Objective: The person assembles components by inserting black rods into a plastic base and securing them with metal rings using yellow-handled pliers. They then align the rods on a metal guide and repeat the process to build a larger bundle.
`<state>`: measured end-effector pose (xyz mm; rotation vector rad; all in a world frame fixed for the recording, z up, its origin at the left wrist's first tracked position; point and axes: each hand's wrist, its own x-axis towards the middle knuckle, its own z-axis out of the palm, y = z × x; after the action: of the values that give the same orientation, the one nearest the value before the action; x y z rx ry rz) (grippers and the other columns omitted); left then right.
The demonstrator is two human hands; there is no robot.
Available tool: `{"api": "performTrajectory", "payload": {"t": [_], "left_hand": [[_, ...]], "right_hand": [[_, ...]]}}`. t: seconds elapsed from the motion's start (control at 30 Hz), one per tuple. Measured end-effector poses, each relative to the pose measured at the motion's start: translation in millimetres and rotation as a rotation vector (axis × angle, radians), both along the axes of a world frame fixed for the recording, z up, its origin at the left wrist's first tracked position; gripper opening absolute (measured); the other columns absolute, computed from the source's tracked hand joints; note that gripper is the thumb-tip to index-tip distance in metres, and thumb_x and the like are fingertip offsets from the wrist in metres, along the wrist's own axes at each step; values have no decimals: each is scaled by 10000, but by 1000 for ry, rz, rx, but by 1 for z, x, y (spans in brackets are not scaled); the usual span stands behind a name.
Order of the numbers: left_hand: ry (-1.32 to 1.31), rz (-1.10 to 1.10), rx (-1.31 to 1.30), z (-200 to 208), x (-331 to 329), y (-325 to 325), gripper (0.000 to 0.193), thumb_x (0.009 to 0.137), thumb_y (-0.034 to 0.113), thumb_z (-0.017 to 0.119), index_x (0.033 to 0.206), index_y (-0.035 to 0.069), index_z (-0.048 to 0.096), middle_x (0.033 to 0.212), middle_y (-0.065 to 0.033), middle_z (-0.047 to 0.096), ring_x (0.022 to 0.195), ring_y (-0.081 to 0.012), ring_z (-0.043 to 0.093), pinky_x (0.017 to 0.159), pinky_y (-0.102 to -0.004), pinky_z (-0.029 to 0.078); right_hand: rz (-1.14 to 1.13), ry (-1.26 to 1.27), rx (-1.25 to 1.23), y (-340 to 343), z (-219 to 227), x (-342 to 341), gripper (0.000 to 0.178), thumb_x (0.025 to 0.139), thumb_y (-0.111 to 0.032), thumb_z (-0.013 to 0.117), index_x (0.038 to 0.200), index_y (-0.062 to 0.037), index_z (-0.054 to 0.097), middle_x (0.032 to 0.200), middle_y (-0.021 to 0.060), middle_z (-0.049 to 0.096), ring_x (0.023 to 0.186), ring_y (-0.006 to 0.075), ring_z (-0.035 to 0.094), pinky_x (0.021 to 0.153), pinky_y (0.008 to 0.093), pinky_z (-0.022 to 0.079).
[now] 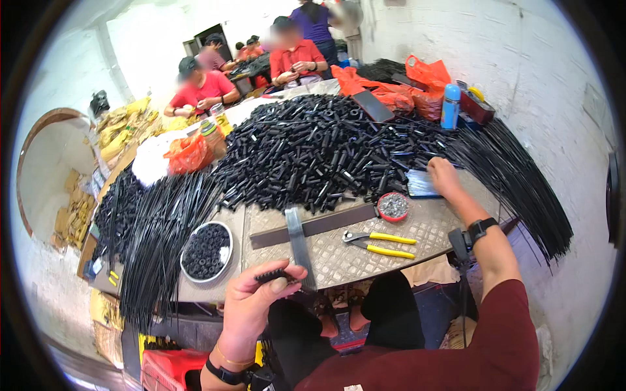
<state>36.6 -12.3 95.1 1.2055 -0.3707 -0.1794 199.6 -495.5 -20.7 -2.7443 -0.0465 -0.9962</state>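
Maroon sleeve [505, 319] lying closest, the left hand [257, 294] is pinching a black ribbed piece [269, 276], its long axis running sideways, while the right hand [443, 177] is bending beside pale strips [419, 183] just leftward, its grip unclear.

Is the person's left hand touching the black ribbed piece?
Touching. The head view shows the left hand pinching the black ribbed piece between thumb and fingers.

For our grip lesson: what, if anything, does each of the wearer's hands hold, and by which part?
Left hand: a black ribbed piece, pinched by its sides, one end showing. Right hand: too unclear to tell.
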Motion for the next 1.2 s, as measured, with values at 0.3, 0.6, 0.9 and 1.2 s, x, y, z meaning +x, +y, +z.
{"api": "performTrajectory", "payload": {"t": [0.3,0.6,0.9,1.2], "left_hand": [[42,28,31,0,1,-1,264,867,28,559,1128,-9,566,1004,-199,623,976,-308,621,827,-366,544],[72,-39,-6,3,-7,6,245,866,51,595,1105,-1,602,1042,-118,644,981,-178,618,840,-271,508],[59,-51,-7,4,-8,8,231,865,40,592,1090,-5,612,1033,-116,647,974,-172,620,837,-259,507],[35,-59,8,3,-9,6,223,858,31,600,1078,-5,621,1031,-115,649,975,-167,617,839,-253,501]], "right_hand": [[957,14,71,232,150,-137,190,765,-59,635,941,-128,619,640,54,519,558,225,551,492,318,431],[981,19,111,264,146,-150,268,734,-55,644,985,-149,642,620,32,504,538,210,547,456,324,422],[996,37,144,268,145,-150,257,734,-49,645,974,-140,643,611,36,504,529,210,548,455,322,418],[1016,-92,-35,266,151,-155,376,677,43,635,1022,-109,640,574,31,446,460,195,471,408,311,353]]}}
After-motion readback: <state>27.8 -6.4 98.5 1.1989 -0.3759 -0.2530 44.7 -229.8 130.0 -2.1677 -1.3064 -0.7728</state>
